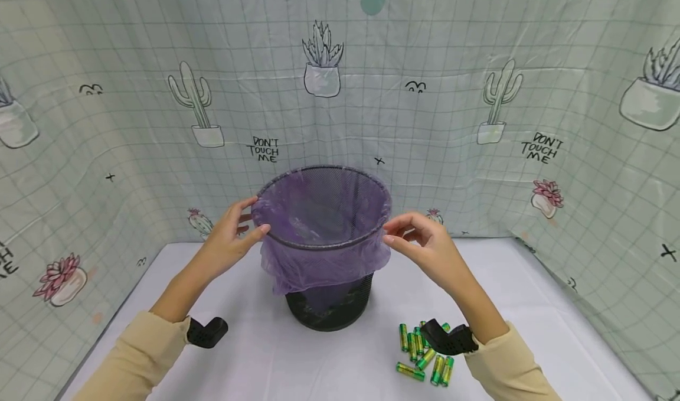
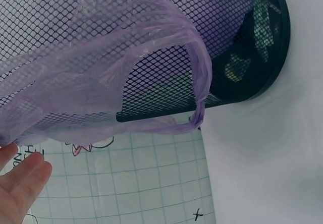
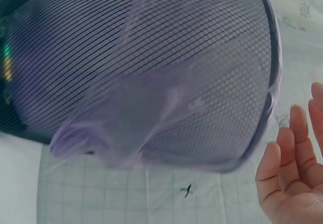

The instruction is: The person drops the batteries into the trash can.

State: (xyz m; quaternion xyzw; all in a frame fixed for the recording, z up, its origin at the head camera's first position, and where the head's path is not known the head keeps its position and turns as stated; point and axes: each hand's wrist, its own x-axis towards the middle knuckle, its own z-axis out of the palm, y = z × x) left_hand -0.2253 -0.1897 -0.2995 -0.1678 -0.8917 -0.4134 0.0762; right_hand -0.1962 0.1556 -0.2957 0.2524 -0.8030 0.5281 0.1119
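Note:
A black mesh wastebasket [image 1: 330, 309] stands upright, lined with a thin purple trash bag [image 1: 324, 265] folded over its rim and hanging loosely outside. In the head view my left hand [image 1: 229, 230] is at the rim's left side, thumb and forefinger spread at its edge. Its fingers [image 2: 31, 176] look fairly straight beside the bag in the left wrist view. Across from it, my right hand [image 1: 425, 244] is by the rim's right side, fingers loosely bent. The right wrist view shows those fingers [image 3: 269, 163] apart from the bag, holding nothing.
Several green-and-yellow batteries [image 1: 417, 345] lie on the white tabletop [image 1: 255, 348] at the front right, partly hidden by the black right wrist camera [image 1: 448, 337]. A grid-patterned curtain [image 1: 372, 58] with plant drawings hangs behind and at both sides.

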